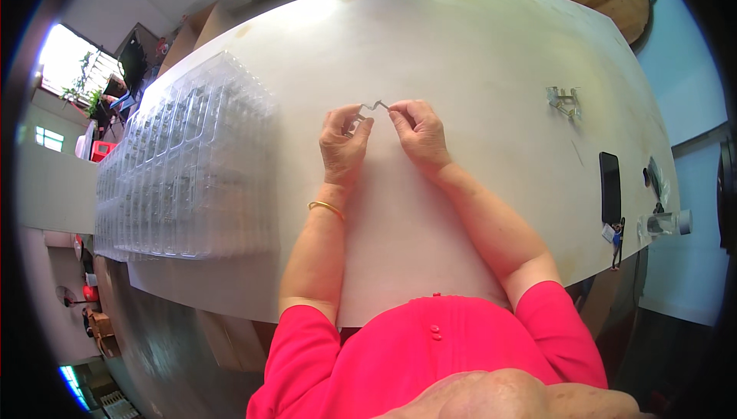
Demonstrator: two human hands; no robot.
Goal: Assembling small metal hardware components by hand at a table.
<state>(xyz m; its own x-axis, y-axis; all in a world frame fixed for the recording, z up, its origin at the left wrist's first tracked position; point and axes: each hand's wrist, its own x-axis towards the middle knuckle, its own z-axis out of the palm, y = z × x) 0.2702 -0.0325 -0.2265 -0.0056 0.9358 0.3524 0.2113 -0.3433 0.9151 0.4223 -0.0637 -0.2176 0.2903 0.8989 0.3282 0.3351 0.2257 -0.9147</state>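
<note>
Over the middle of the white table (491, 50), my left hand (343, 141) pinches one end of a small bent metal piece (375, 105). My right hand (418, 133) has its thumb and forefinger closed on the other end of the same piece. Thin and greyish, the piece spans the gap between my fingertips; its exact kind is too small to make out. Part of it lies hidden behind the fingers of my left hand. A gold bangle (326, 208) circles my left wrist.
Stacked clear plastic trays (192, 158) with small parts inside stand on the left. Several small metal pieces (565, 102) lie together at the far right. Nearer the right edge are a black phone (610, 188), some keys (616, 244) and a clear bottle (665, 224).
</note>
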